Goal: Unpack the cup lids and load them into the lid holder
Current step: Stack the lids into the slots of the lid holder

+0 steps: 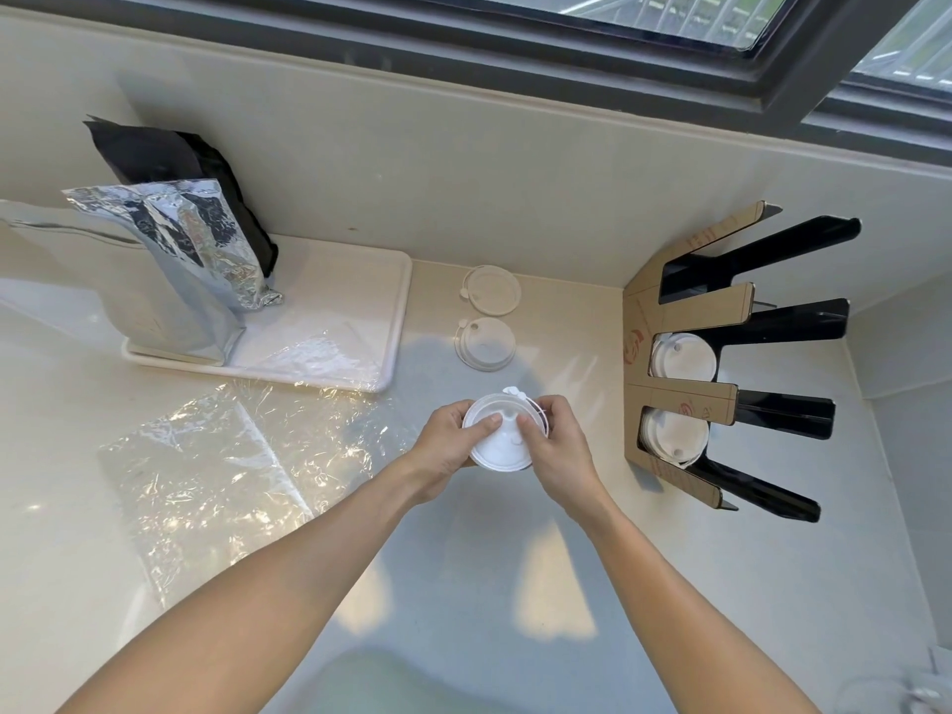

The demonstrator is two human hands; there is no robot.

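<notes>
White plastic lid stack, centre of the counter: left hand and right hand both grasp it. Lid holder, right, contains lids. Two loose lids, far.

- Stack of lids: plain white.
- Two loose lids: cream, almost matching the counter.
- Counter: glossy pale cream, no pattern.
- Lid holder: glossy black prongs, brown cardboard facing with small red-orange printed marks.
- Tray: white.
- Pouches: one crinkled silver foil, one matte black.
- Plastic wrap: clear, with bright glints.
- Window frame: dark grey.
</notes>
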